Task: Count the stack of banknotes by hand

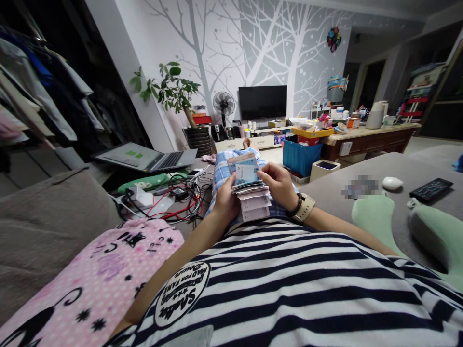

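Note:
A thick stack of printed paper cards (250,192) is held above my lap, over blue checked trousers (220,180). My left hand (227,198) is closed on the stack's left side, its thumb on top. On the other side my right hand (280,185) pinches the right edge of a pale card with blue print (246,173) at the top. More cards, partly bluish and reddish, fan out behind it. White cards with small print (256,212) hang toward my body at the lower end. The print is too small to read. A watch (306,207) is on my right wrist.
An open laptop (144,156) and tangled cables (181,200) lie to the left, beyond a pink patterned blanket (108,270). To the right on the sofa are a remote control (431,190), a white case (392,183) and green cushions (374,217). A blue bin (300,155) stands ahead.

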`<state>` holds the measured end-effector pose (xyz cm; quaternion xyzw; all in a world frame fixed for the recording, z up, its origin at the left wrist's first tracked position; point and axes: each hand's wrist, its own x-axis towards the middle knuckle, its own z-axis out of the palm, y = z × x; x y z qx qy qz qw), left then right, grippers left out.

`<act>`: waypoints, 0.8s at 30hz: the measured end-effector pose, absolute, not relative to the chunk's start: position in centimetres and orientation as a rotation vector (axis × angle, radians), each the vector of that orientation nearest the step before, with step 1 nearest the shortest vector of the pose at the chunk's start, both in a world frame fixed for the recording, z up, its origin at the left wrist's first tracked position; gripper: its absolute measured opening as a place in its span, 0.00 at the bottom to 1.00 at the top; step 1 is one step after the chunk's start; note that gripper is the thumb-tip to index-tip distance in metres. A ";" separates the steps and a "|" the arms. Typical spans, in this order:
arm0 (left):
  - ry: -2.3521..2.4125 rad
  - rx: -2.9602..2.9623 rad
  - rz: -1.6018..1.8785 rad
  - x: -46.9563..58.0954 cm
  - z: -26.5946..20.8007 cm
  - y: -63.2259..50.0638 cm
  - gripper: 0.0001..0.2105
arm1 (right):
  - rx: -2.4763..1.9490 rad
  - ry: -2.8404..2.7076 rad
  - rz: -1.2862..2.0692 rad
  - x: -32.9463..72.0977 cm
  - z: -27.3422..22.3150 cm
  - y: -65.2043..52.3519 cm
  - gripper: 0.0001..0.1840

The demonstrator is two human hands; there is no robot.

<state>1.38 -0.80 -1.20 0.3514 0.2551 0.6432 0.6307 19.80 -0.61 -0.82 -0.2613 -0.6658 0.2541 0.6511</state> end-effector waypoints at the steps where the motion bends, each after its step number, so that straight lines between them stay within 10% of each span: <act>1: 0.592 0.809 1.465 1.4 -1.2 -0.9 0.22 | -0.590 -1.511 0.580 19.8 -0.8 -0.6 0.35; 24: 0.629 0.957 1.407 1.3 -1.5 -0.8 0.23 | -0.504 -1.499 0.599 19.8 -1.0 -0.4 0.29</act>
